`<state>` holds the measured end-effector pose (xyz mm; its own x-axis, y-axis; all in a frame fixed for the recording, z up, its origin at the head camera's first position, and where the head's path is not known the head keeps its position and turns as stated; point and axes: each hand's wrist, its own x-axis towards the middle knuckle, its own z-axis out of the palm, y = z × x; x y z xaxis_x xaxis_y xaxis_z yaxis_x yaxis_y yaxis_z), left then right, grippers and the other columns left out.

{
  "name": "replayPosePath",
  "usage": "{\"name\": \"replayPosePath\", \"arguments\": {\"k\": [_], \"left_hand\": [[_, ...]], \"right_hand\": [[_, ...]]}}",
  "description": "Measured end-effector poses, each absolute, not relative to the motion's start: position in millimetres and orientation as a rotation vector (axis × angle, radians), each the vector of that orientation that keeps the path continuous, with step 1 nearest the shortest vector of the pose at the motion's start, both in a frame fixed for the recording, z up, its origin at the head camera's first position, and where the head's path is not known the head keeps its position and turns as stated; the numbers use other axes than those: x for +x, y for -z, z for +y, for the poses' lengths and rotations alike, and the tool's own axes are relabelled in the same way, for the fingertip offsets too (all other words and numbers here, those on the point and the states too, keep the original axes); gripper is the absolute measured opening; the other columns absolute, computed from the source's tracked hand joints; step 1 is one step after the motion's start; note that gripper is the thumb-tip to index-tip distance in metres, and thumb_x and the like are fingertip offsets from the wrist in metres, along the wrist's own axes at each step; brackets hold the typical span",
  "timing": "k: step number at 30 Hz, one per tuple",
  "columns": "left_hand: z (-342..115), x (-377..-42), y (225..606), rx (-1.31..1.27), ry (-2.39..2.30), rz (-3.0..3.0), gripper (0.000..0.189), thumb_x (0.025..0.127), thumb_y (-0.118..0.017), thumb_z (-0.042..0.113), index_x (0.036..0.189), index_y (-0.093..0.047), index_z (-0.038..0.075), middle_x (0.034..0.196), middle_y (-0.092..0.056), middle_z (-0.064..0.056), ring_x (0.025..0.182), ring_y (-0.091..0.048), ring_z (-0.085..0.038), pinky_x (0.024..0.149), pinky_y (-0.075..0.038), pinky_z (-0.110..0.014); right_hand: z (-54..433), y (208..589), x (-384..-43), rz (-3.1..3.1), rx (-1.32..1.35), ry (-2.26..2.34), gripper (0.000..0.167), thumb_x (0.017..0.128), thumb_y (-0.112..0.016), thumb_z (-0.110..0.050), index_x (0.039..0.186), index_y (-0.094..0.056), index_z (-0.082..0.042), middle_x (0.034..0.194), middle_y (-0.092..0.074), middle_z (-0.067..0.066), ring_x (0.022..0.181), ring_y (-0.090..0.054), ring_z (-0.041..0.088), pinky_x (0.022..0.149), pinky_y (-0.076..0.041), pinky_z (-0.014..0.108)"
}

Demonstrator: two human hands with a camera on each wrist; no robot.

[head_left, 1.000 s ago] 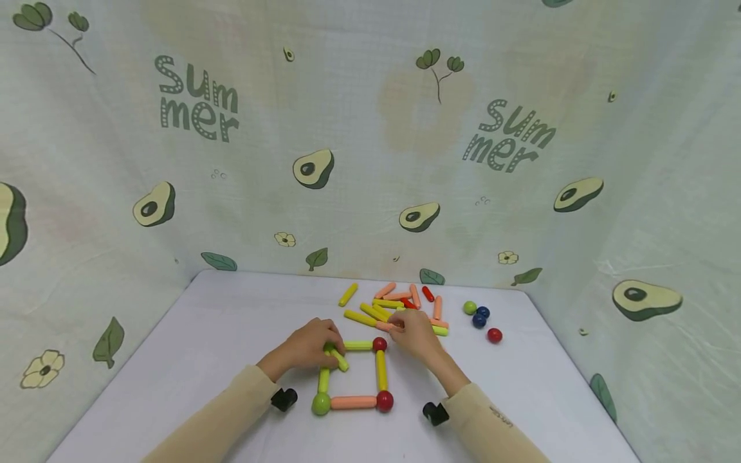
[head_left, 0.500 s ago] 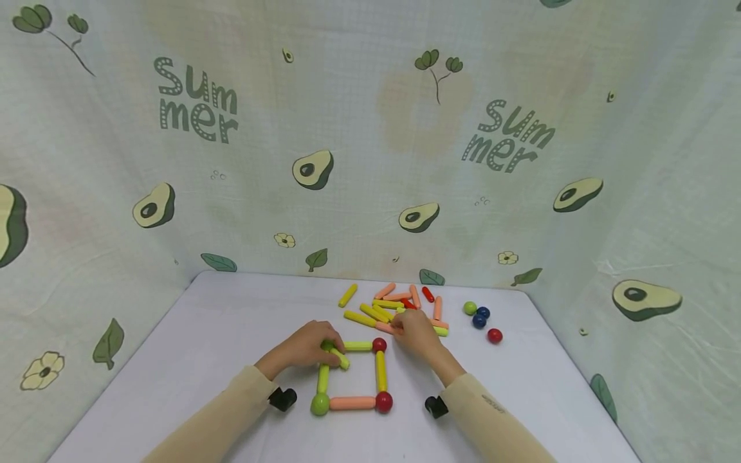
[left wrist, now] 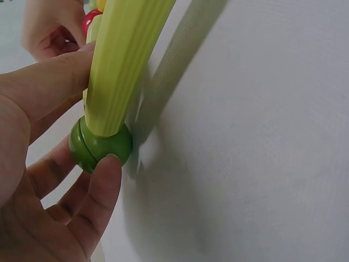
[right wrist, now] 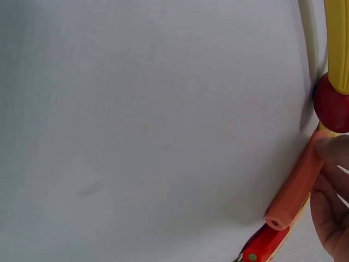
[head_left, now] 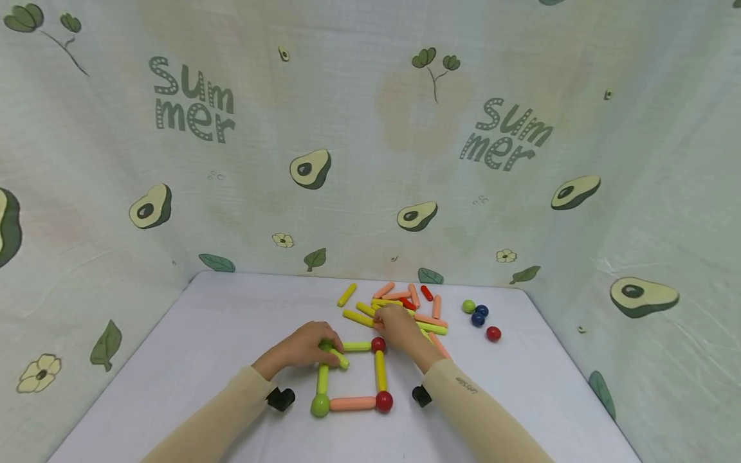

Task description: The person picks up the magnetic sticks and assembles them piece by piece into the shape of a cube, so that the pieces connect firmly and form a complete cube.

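Note:
My left hand (head_left: 307,344) grips a green ball (left wrist: 98,147) at the far left corner of a square of rods and balls. A short yellow-green rod (head_left: 340,359) juts from under its fingers into the square. Two red balls form the right corners, a lighter green ball (head_left: 320,405) the near left one. An orange rod (head_left: 353,404) makes the near side, a yellow rod (head_left: 380,371) the right. My right hand (head_left: 399,326) is over the rod pile beyond the far red ball (head_left: 378,345), pinching an orange rod (right wrist: 297,183) that the head view hides.
Loose yellow, orange, red and green rods lie scattered behind the square, a yellow rod (head_left: 347,294) set apart at left. To their right sit a green ball (head_left: 468,306), two blue balls (head_left: 478,319) and a red ball (head_left: 493,333). Printed cloth (head_left: 359,128) hangs around the table.
The right hand has shifted left over the pile, uncovering a green and an orange rod beside its wrist. The left hand stays on its corner; the short rod beneath it has swung slightly away.

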<state>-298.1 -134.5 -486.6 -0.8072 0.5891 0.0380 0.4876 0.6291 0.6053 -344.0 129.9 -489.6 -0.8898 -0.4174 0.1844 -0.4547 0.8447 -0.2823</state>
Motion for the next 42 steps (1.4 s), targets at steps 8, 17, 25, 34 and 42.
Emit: {"name": "replayPosePath", "arguments": {"k": [8,17,25,34,42], "left_hand": [[-136,-300,489,0.888,-0.91,2.691,0.013,0.091,-0.086,0.03,0.101,-0.08,0.025,0.105,-0.068,0.011,0.103,-0.06,-0.014,0.092,-0.048,-0.038],[-137,-300,490,0.879,-0.92,2.685,0.013,0.091,-0.086,0.029,0.101,-0.08,0.024,0.105,-0.067,0.009,0.104,-0.06,-0.015,0.092,-0.048,-0.04],[-138,-300,491,0.888,-0.923,2.683,0.014,0.091,-0.086,0.031,0.101,-0.08,0.025,0.106,-0.068,0.01,0.105,-0.06,-0.016,0.093,-0.049,-0.041],[-137,-300,492,0.88,-0.926,2.675,0.014,0.09,-0.087,0.031,0.101,-0.08,0.024,0.106,-0.068,0.01,0.104,-0.06,-0.016,0.093,-0.048,-0.041],[-137,-301,489,0.853,-0.933,2.652,0.012,0.091,-0.086,0.032,0.101,-0.079,0.028,0.107,-0.067,0.01,0.106,-0.059,-0.016,0.096,-0.047,-0.044]], "right_hand": [[131,486,-340,-2.949,0.712,-0.36,0.009,0.098,-0.079,-0.012,0.107,-0.079,-0.011,0.1,-0.071,0.003,0.095,-0.062,0.019,0.094,-0.059,0.035],[137,480,-334,-3.008,0.779,-0.222,0.016,0.099,-0.077,-0.013,0.113,-0.082,-0.013,0.101,-0.068,0.004,0.096,-0.06,0.019,0.093,-0.058,0.036],[150,473,-324,-3.068,0.589,-0.475,0.025,0.1,-0.077,-0.019,0.12,-0.076,-0.004,0.112,-0.074,0.01,0.104,-0.066,0.026,0.098,-0.059,0.044],[167,467,-312,-3.125,0.523,-0.464,0.02,0.097,-0.08,-0.026,0.101,-0.08,-0.006,0.082,-0.064,0.001,0.077,-0.056,0.018,0.071,-0.055,0.03],[170,435,-289,-3.062,0.747,-0.629,0.013,0.097,-0.079,-0.019,0.106,-0.079,-0.009,0.075,-0.063,-0.004,0.068,-0.056,0.013,0.062,-0.051,0.026]]}}
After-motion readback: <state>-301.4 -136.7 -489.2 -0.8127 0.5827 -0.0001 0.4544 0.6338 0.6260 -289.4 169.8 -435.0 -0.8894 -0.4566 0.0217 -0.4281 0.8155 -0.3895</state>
